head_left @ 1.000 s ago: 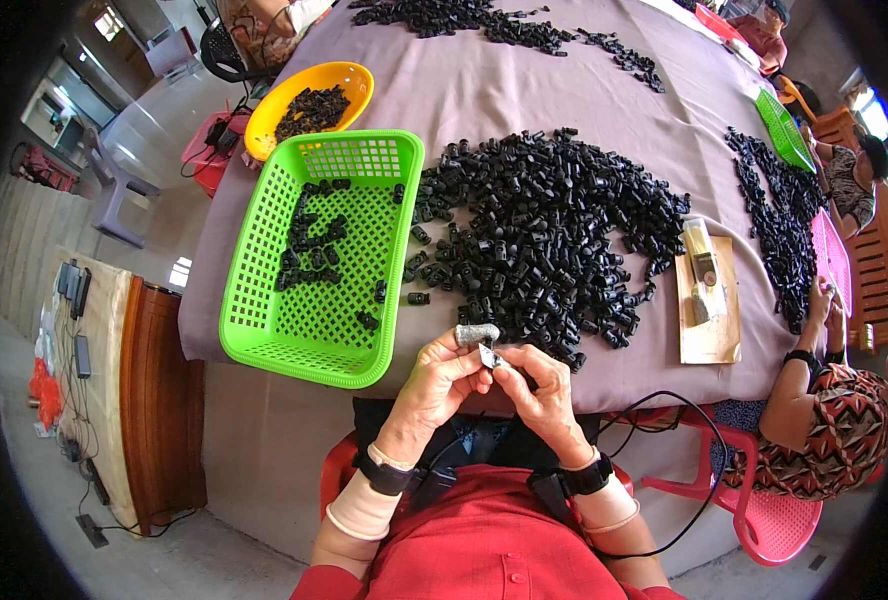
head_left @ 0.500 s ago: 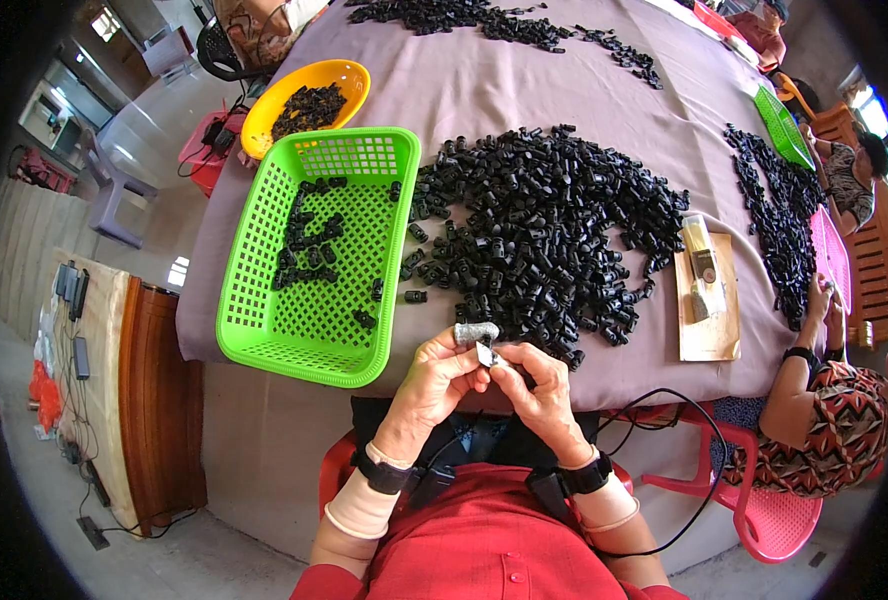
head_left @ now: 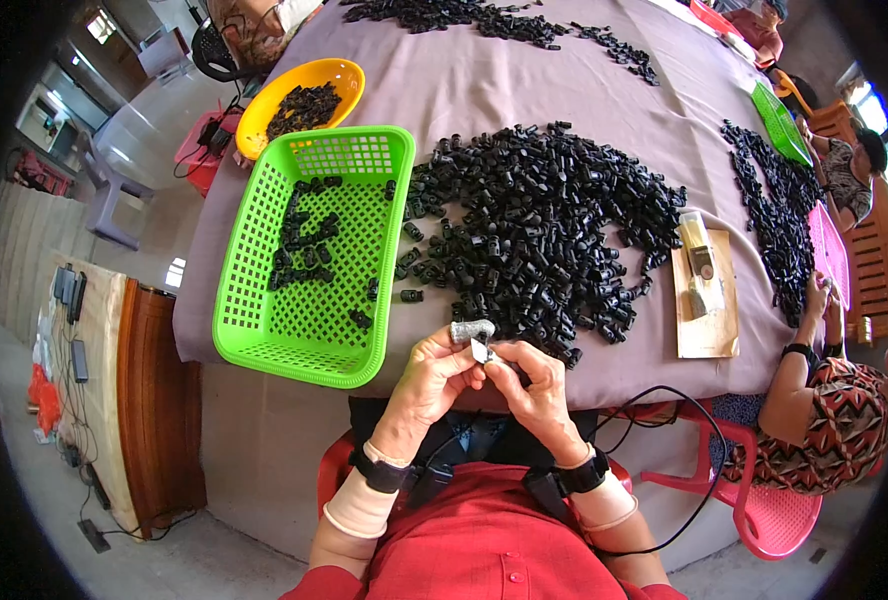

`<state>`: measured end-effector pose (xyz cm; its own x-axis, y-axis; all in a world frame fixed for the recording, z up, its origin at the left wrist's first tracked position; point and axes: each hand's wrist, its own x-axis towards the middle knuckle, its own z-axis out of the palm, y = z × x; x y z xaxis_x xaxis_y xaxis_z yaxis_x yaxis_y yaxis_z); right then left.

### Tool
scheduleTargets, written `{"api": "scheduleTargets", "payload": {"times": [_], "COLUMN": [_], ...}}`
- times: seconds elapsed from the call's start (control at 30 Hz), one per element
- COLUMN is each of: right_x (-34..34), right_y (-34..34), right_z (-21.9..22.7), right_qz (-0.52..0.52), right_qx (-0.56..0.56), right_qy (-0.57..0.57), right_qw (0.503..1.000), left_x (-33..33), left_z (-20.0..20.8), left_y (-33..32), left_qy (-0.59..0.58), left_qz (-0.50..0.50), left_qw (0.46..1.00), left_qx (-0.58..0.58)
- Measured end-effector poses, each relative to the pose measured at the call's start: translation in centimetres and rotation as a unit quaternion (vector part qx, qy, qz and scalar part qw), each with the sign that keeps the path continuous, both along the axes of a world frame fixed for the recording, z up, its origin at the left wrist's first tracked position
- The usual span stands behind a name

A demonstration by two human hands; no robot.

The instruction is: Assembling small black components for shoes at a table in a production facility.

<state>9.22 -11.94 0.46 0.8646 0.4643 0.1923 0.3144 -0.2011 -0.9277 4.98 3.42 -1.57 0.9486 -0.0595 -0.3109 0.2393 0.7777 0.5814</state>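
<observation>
Above the table's near edge, my left hand (head_left: pixel 428 381) and my right hand (head_left: pixel 531 386) meet with their fingertips pinched together. A small flat whitish piece (head_left: pixel 479 350) shows between them, on the side of my left thumb. One finger of my left hand wears a grey wrapping (head_left: pixel 472 329). What my right fingertips pinch is too small and covered to name. Just beyond the hands spreads a big heap of small black cylindrical plastic parts (head_left: pixel 534 220). Left of it stands a green perforated basket (head_left: pixel 372 345) with several of the same black parts inside.
A yellow bowl (head_left: pixel 349 82) of dark bits sits behind the basket. On the right lie a brown card (head_left: pixel 709 335) with a clear packet, and another black heap (head_left: pixel 774 220). A co-worker's hands (head_left: pixel 824 298) are near a pink basket (head_left: pixel 830 250). A black cable (head_left: pixel 709 480) loops beside me.
The whole view has shifted slightly, so the table things sit a little more to the left. My hands keep nearly the same pinched pose, with the whitish piece still between them.
</observation>
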Motion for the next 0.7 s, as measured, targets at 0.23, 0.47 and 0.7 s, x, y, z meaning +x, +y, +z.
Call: {"api": "scheduleTargets", "payload": {"times": [0.23,0.47,0.7], "right_x": [0.18,0.16,0.03], "right_y": [-0.22,-0.15,0.1], "right_z": [0.19,0.08,0.03], "right_qz": [0.015,0.017,-0.002], "right_qx": [-0.007,-0.002,-0.009], "right_qy": [-0.009,-0.017,-0.024], "right_qw": [1.0,1.0,1.0], "left_x": [0.04,-0.09,0.05], "left_z": [0.3,0.12,-0.03], "left_y": [-0.02,-0.17,-0.2], "left_qy": [0.015,0.012,0.011], "left_qz": [-0.001,0.009,0.014], "left_qw": [1.0,1.0,1.0], "left_qx": [-0.02,-0.021,-0.016]}}
